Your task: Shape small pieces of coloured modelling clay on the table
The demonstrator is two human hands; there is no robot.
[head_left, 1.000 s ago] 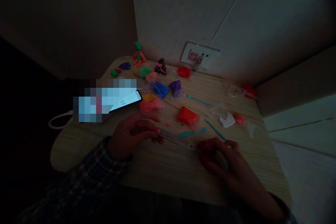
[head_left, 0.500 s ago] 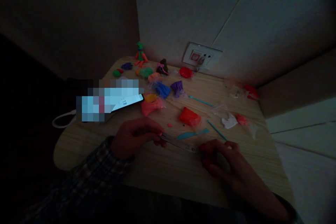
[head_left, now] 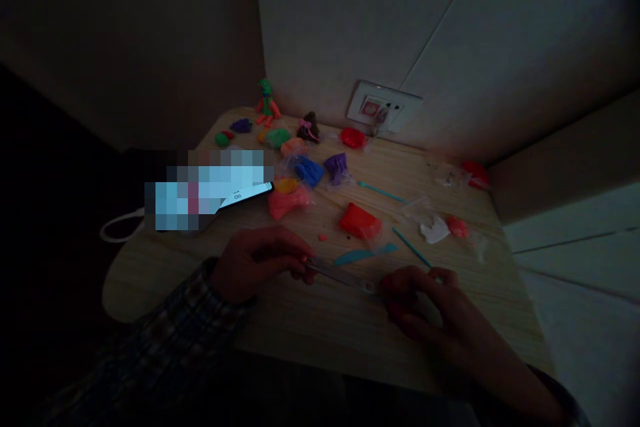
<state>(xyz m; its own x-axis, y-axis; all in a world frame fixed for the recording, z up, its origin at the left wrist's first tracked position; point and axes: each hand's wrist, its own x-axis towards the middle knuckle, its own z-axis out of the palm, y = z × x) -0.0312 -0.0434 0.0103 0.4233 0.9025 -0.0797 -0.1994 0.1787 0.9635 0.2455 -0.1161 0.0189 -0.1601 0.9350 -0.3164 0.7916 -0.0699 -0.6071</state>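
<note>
Red-handled metal scissors (head_left: 345, 275) aim at the left hand (head_left: 250, 263)

Between the hands, over the pale wooden tabletop (head_left: 310, 330), the blades reach the left fingers, pinched together on a small pink, soft-looking lump (head_left: 304, 259). The right hand (head_left: 440, 303) curls round the handles. A blade slip in this dim light could nick a finger; too tight a pinch could flatten the lump.

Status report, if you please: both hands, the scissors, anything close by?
Right hand gripping red-handled scissors. Left hand pinching small pinkish piece at their tips. Blue knife-shaped tool lying just beyond them.
</note>
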